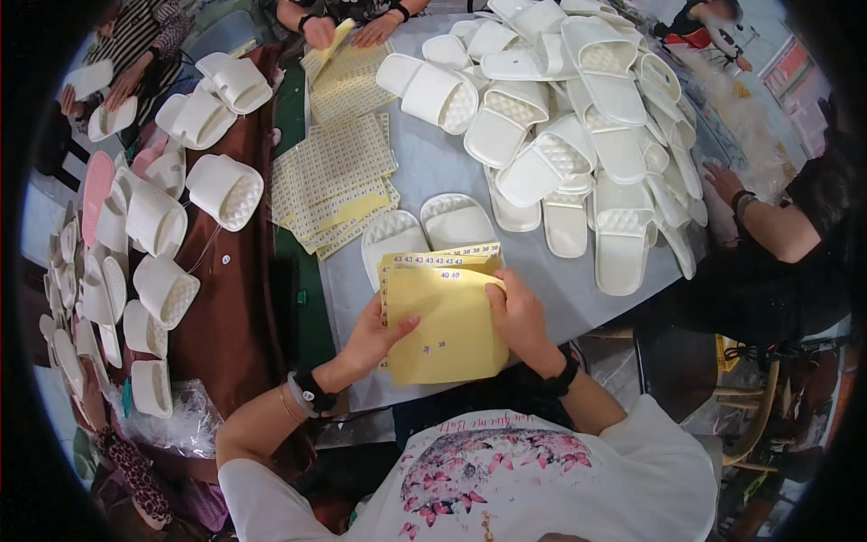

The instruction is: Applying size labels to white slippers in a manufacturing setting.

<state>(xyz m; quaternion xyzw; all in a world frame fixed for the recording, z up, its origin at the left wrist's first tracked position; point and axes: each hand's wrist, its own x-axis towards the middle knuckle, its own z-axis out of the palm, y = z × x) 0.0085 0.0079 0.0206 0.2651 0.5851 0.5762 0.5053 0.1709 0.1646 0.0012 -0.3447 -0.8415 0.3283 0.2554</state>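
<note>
The person's forearms angle inward, left hand and right hand closed in a pinch, thumbs turned toward each other.

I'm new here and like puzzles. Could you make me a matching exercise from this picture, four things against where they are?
Things:
1. Held yellow sheets
2. White slipper heap
3. Pink slippers
4. Loose yellow sheets

Places:
A. Among white slippers at the far left
B. Overlapping, on the left part of the grey table
C. In the left grip and right grip
D. Towards the table's right side

Pairs: 1-C, 2-D, 3-A, 4-B
</note>
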